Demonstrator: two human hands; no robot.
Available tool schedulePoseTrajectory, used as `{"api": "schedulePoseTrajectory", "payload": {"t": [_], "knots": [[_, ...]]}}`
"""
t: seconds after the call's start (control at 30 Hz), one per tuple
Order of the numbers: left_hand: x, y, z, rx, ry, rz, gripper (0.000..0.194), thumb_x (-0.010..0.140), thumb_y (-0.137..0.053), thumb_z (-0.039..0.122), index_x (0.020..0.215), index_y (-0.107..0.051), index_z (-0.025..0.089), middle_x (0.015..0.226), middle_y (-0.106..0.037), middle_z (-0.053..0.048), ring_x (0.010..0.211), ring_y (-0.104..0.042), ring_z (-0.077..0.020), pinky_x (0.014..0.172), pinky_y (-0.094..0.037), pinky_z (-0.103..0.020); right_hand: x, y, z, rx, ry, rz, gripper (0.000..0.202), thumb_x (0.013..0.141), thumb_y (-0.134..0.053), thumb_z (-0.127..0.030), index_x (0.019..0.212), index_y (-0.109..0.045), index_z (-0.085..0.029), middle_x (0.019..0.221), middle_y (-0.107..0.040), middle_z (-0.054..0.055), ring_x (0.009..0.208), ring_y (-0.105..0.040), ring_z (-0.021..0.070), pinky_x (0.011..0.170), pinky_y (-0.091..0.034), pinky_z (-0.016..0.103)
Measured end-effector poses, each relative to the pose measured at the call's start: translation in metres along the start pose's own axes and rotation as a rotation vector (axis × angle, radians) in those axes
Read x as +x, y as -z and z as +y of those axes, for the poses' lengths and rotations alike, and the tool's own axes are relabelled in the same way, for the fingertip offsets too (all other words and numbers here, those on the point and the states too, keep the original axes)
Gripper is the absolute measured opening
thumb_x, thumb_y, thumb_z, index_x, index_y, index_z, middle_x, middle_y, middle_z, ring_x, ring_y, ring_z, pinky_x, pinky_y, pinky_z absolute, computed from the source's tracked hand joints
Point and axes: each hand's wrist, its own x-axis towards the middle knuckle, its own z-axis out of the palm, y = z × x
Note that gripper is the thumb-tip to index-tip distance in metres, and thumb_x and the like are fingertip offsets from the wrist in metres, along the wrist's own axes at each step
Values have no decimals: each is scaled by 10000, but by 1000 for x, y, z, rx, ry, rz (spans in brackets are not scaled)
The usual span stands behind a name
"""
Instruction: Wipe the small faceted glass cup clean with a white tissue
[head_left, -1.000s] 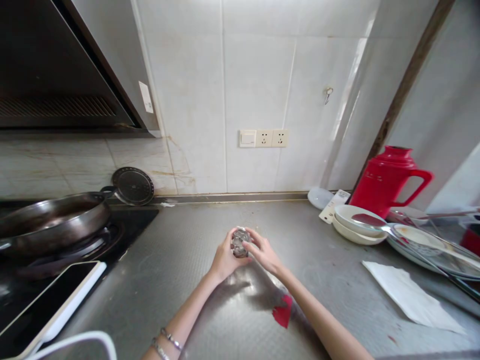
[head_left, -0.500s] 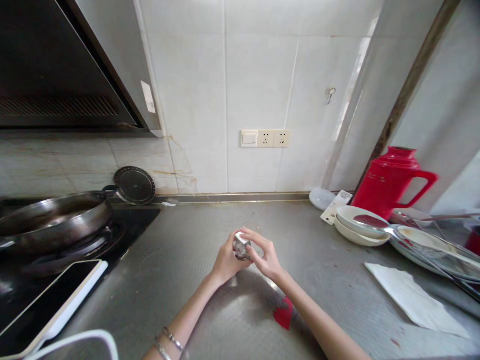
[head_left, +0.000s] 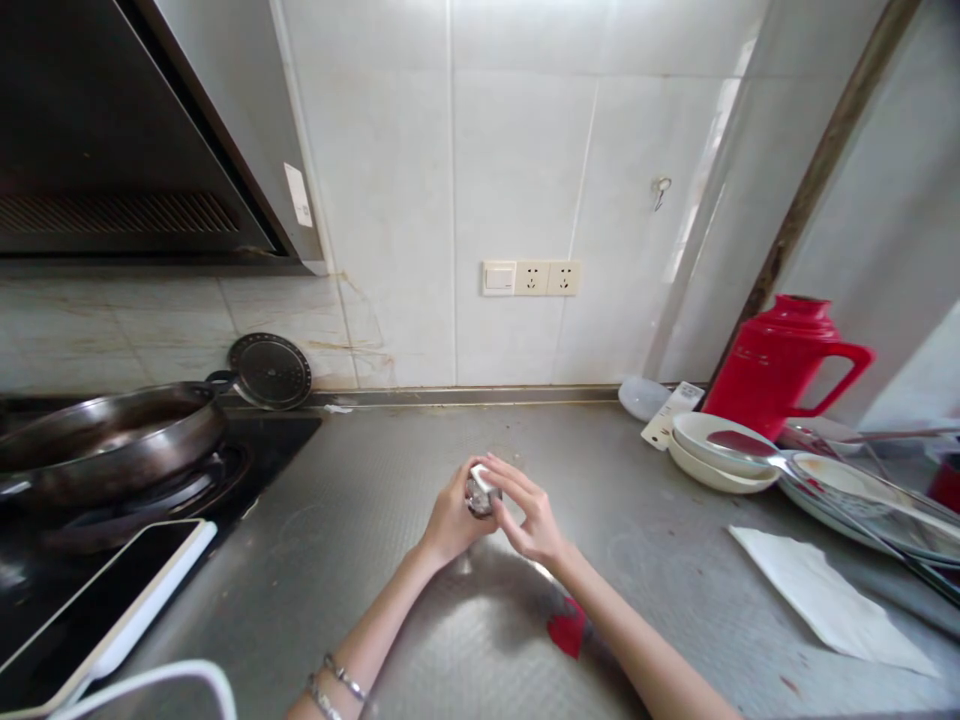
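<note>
Over the middle of the counter, my left hand (head_left: 450, 522) wraps round a small roundish thing (head_left: 480, 500), mottled grey and shiny, with a white patch on top. The fingers of my right hand (head_left: 534, 515) close against its right side and top, with fingertips at the white patch. Both hands touch the same thing, and fingers hide part of it. What it is exactly, I cannot make out. Nearer to me, a red patch (head_left: 568, 628) shows on the counter beside my right forearm.
On the left, a metal pan (head_left: 112, 445) stands on the black hob, and a phone (head_left: 97, 610) lies in front. At right stand a red thermos jug (head_left: 776, 365), stacked bowls (head_left: 724, 478) and plates with utensils. A white paper napkin (head_left: 832, 605) lies before them.
The fingers of my right hand have shifted slightly on the small grey thing, and it appears a little turned. Both arms stay in nearly the same place.
</note>
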Motion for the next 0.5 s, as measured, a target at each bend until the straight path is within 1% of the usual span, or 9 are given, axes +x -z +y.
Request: {"api": "schedulePoseTrajectory", "payload": {"t": [0.1,0.17,0.2,0.27,0.33,0.4,0.43,0.5], "knots": [[-1,-3,-2,12,35,-7,792,573,-798,231,1278,-438,251,1225,-615,-72,1100,-594,-258,940,-470,-359,2,0,6,26,-147,38,344,937,-433,-312,1207,-634,-238,1261,-628,92,1203,-565,259,1012,-456,466],[-1,-3,-3,24,69,3,849,537,-817,212,1289,-425,248,1197,-626,-70,1077,-605,-261,933,-476,-371,3,1,8,51,-206,75,342,952,-411,-345,1140,-677,-239,1187,-674,94,1144,-610,264,979,-480,467],[-1,-3,-4,30,70,12,862,529,-820,208,1291,-419,245,1203,-622,-73,1078,-604,-261,937,-473,-375,3,2,8,61,-208,90,344,955,-407,-353,1107,-693,-239,1160,-688,94,1121,-624,266,967,-489,467],[0,-3,-5,45,43,27,842,538,-816,213,1282,-421,236,1235,-601,-82,1108,-587,-262,960,-459,-378,1,3,6,73,-159,104,334,953,-416,-351,1069,-710,-244,1153,-691,94,1110,-631,268,960,-494,468],[1,-2,-5,53,8,42,795,572,-796,228,1274,-422,232,1259,-585,-90,1139,-569,-259,982,-444,-375,0,3,2,79,-73,74,306,939,-449,-342,1089,-702,-256,1188,-673,89,1147,-608,271,984,-478,476],[1,-3,-4,57,-26,33,731,613,-768,235,1262,-431,235,1260,-582,-90,1149,-562,-252,992,-436,-370,0,2,-1,84,-3,26,301,923,-481,-340,1138,-679,-267,1227,-651,81,1195,-572,272,1026,-444,487],[0,-3,-4,60,-41,23,707,626,-759,236,1255,-438,237,1258,-582,-89,1151,-561,-250,994,-435,-370,0,1,-1,86,10,11,308,922,-483,-341,1158,-669,-269,1237,-646,79,1208,-561,270,1039,-431,487],[-1,-5,-5,67,-61,10,695,621,-766,234,1241,-452,238,1245,-585,-88,1149,-562,-254,989,-440,-376,2,-1,0,85,-26,22,322,936,-459,-351,1170,-663,-266,1236,-647,76,1211,-559,264,1041,-431,479]]}}
